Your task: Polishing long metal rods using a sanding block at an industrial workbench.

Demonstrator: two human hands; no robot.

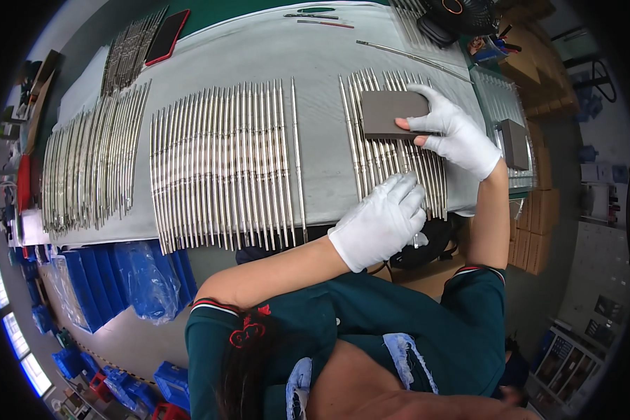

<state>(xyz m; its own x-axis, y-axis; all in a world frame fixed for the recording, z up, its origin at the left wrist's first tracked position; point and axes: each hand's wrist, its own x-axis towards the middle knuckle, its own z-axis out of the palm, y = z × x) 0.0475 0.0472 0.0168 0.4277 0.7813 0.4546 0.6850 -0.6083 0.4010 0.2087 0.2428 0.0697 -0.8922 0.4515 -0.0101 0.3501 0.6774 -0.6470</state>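
Down at the near edge of the grey-covered table (259, 52), the left hand (379, 220), in a white glove, lies flat with fingers spread, pressing on the lower ends of a row of thin metal rods (392, 150). Just above it the right hand (455, 133), gloved too, grips a dark grey block (392, 113) between thumb and fingers and holds it flat on the upper part of that same row. Both forearms come up from the lower edge, bare below dark green sleeves, the right one bent steeply at the elbow. Left of the hands, one rod lies on its own, then a wide batch of rods (220, 164) side by side, and a further bundle (91, 164) near the far left corner. A red flat phone-like thing (166, 36) sits on rods at the top. A second dark block (514, 143) rests on a clear tray to the right. Brown cartons (535, 224) stack beside it; their faces are too blurred to read. Blue crates (98, 283) with clear plastic bags sit under the table. A black fan (462, 14) is cut off at the top edge.
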